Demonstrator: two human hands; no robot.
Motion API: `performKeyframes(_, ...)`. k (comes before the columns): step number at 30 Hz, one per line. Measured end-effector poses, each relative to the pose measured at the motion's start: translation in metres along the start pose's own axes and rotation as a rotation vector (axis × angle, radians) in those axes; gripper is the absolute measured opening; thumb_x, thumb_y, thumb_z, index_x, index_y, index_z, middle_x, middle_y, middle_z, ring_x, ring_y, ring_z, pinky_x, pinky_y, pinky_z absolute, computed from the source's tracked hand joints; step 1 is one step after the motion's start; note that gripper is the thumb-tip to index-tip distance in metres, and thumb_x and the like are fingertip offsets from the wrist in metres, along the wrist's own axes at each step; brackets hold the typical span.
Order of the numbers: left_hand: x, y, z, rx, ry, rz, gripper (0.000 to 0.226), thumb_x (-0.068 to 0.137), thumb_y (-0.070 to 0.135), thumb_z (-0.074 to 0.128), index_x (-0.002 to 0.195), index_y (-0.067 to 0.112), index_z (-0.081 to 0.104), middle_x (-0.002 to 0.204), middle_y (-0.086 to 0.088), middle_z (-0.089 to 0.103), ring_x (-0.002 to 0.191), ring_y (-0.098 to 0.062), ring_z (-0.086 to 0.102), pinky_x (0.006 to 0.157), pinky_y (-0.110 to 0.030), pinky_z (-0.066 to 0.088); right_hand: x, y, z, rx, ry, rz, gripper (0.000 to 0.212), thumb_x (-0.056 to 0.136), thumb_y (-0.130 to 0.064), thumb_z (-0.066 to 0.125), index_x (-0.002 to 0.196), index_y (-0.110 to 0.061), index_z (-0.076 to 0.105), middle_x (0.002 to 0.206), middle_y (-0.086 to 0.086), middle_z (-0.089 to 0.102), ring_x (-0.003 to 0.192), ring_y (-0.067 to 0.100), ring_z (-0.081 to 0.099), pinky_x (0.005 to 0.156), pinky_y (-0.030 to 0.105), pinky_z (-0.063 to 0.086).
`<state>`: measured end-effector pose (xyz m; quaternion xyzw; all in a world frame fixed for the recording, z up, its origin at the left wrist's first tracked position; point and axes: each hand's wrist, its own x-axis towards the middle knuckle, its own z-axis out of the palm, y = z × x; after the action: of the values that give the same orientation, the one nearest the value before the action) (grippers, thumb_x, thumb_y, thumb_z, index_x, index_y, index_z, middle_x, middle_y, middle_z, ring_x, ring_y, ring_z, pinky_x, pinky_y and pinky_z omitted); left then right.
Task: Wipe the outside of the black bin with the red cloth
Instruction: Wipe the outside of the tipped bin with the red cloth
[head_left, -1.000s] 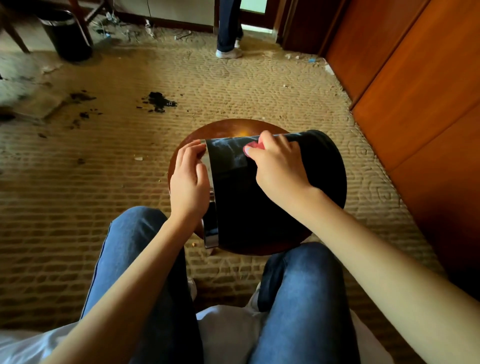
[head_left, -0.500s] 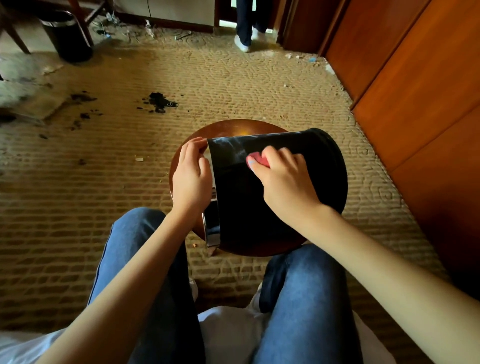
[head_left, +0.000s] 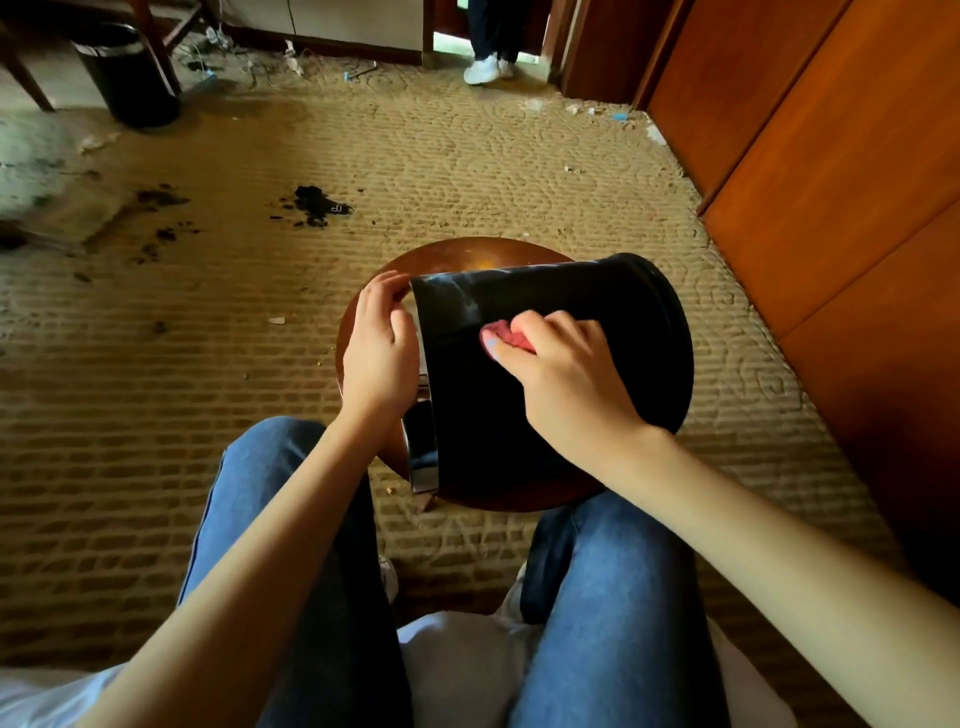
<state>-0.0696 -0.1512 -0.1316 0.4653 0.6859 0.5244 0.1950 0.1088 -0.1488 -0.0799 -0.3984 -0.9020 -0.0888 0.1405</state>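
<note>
Your black bin (head_left: 618, 317) lies on its side on the round wooden stool (head_left: 467, 254) just in front of your knees, its open mouth turned to your left and its base to your right. Your right hand (head_left: 566, 379) has its fingers curled round the red cloth (head_left: 506, 333) and presses it against the upper side of the bin, near the mouth end. Your left hand (head_left: 376, 348) grips the rim at the mouth, fingertips hooked over its far edge. On the beige carpet (head_left: 156, 389) beyond lie dark crumbs (head_left: 317, 203); a second black bin (head_left: 130, 78) stands upright at the far left.
</note>
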Motion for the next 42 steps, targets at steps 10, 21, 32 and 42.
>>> performKeyframes(10, -0.003, -0.001, -0.004, 0.008, -0.008, 0.025, 0.050, 0.088, 0.025, 0.026, 0.130, 0.015, 0.051, 0.140, 0.000, 0.047, 0.130, -0.009, 0.041, 0.108, -0.028, 0.034, 0.021, -0.013, 0.003, -0.064, 0.079, 0.042, 0.049, 0.069, 0.006, 0.064, 0.116, -0.009, 0.066, 0.104, 0.012, 0.061, 0.091, 0.035, 0.055, 0.076, 0.040, 0.038)
performKeyframes(21, -0.012, -0.004, -0.002, -0.034, -0.002, 0.033, 0.050, 0.089, 0.021, 0.027, 0.133, 0.013, 0.050, 0.142, -0.002, 0.047, 0.131, -0.009, 0.040, 0.112, -0.029, 0.032, 0.051, -0.012, -0.003, -0.070, -0.010, -0.001, 0.035, 0.076, 0.003, 0.054, 0.104, -0.012, 0.070, 0.102, 0.011, 0.057, 0.093, 0.034, 0.053, 0.076, 0.039, 0.036)
performKeyframes(32, 0.004, -0.003, -0.001, -0.035, -0.005, -0.014, 0.056, 0.087, 0.026, 0.026, 0.136, 0.009, 0.049, 0.143, -0.005, 0.046, 0.134, -0.013, 0.039, 0.114, -0.034, 0.029, -0.011, -0.008, 0.006, -0.005, 0.083, -0.168, 0.040, 0.073, 0.004, 0.067, 0.110, -0.010, 0.069, 0.096, 0.010, 0.061, 0.084, 0.030, 0.055, 0.073, 0.036, 0.032)
performKeyframes(42, -0.007, -0.004, -0.004, -0.031, -0.001, 0.018, 0.051, 0.090, 0.023, 0.027, 0.135, 0.014, 0.049, 0.144, -0.001, 0.045, 0.132, -0.007, 0.038, 0.111, -0.022, 0.027, 0.057, -0.026, 0.005, -0.013, -0.001, -0.018, 0.031, 0.076, 0.001, 0.064, 0.104, -0.012, 0.070, 0.101, 0.010, 0.057, 0.092, 0.032, 0.053, 0.074, 0.038, 0.038)
